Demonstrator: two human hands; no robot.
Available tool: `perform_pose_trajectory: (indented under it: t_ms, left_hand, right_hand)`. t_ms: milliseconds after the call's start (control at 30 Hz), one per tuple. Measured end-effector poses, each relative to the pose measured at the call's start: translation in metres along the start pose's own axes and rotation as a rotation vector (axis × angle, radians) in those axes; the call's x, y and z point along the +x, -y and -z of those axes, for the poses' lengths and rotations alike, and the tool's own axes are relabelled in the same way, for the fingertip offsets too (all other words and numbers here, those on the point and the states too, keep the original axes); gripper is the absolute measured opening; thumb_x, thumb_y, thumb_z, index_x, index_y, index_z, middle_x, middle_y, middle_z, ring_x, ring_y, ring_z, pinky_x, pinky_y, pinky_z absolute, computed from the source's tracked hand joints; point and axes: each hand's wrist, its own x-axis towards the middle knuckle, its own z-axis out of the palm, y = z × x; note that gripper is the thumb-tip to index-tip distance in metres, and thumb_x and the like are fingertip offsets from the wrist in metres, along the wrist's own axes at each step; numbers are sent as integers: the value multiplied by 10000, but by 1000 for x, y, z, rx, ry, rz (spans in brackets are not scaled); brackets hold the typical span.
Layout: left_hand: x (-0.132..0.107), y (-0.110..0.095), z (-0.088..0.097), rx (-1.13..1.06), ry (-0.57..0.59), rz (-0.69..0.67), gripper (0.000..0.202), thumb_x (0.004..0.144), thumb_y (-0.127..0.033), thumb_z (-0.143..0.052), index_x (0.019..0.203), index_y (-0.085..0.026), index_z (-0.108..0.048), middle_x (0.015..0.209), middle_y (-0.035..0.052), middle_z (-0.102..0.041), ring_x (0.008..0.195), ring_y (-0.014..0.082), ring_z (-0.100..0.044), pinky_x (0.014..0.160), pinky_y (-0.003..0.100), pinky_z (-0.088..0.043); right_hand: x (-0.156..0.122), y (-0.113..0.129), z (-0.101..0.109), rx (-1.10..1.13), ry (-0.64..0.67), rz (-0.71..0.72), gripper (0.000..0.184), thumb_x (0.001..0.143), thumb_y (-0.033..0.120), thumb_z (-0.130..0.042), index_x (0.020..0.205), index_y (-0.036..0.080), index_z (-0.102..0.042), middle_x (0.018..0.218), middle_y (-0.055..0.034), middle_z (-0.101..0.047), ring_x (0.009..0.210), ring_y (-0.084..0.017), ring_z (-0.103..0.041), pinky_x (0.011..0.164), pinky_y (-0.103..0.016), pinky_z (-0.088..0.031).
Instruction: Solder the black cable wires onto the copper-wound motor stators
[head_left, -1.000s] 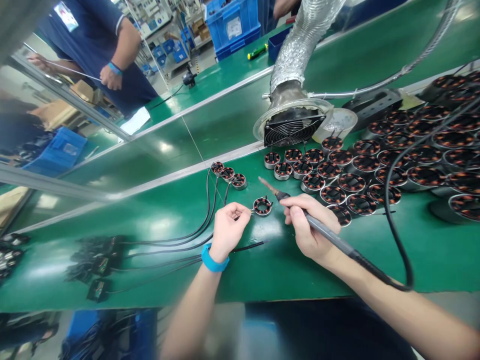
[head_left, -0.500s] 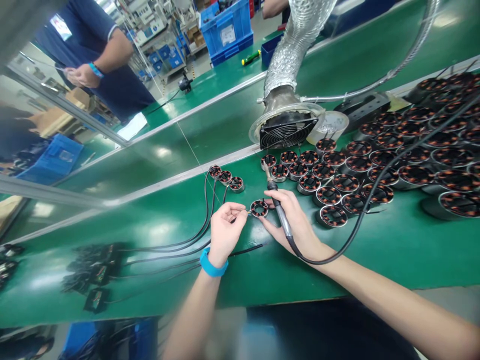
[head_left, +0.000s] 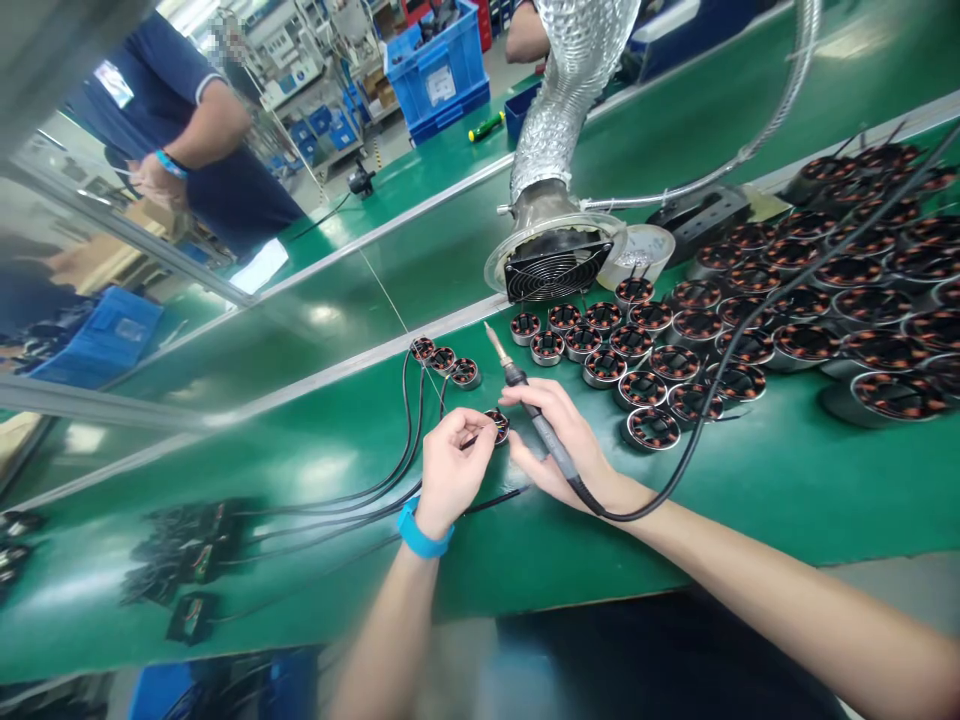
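head view: the small silver copper-coiled ring (head_left: 501, 425) had slid to the thin coloured wires (head_left: 492, 427) my left hand (head_left: 454, 462) pinched on the green bench (head_left: 585, 560), seemingly aligning them; my right hand (head_left: 577, 455) clasped a grey-handled soldering iron (head_left: 545, 430).

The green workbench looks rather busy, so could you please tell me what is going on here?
At the green workbench, a person's left hand pinches thin wires at a copper-wound ring, partly hidden by the fingers. The right hand holds a soldering iron beside it, tip pointing away from the ring. Three similar rings stand farther back with black cables; many more rings crowd the bench to the right.
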Motion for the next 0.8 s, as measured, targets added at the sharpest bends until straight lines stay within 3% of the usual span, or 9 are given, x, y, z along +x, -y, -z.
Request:
perform_pose_trajectory:
  t_ms: [200, 333, 533, 800]
  left_hand:
    - [-2, 0, 0, 6, 6, 0, 106, 881, -267, -640, 858, -164, -628, 820, 29, -659, 763, 135, -630, 728, 240, -498]
    - [-4, 0, 1, 10, 7, -11, 124, 879, -289, -649, 888, -169, -676, 881, 51, -668, 813, 155, -649, 758, 252, -505]
    - [-4, 1, 2, 131, -23, -88, 155, 890, -302, -640, 826, -179, -711, 814, 36, -611, 753, 150, -592, 702, 246, -462]
    - [-6, 10, -5, 61, -35, -32, 195, 924, -354, -618, 888, -171, -672, 855, 45, -632, 791, 151, -600, 734, 246, -466]
  right_hand:
    - [5, -2, -2, 3, 17, 76, 392, 929, 81, -530, 1274, 267, -533, 1125, -83, -547, 953, -179, -657, 870, -348, -595]
    - [2, -5, -4, -36, -13, 134, 380, 948, 90, -515, 1282, 270, -532, 1090, -76, -520, 954, -175, -635, 833, -321, -593]
    - [-4, -9, -4, -54, -25, 153, 409, 953, 110, -523, 1323, 282, -514, 1106, -75, -512, 957, -173, -631, 828, -314, -590]
    - [-14, -16, -4, -66, 16, 153, 414, 956, 124, -523, 1339, 281, -520, 1147, -83, -528, 952, -173, -648, 823, -314, -592]
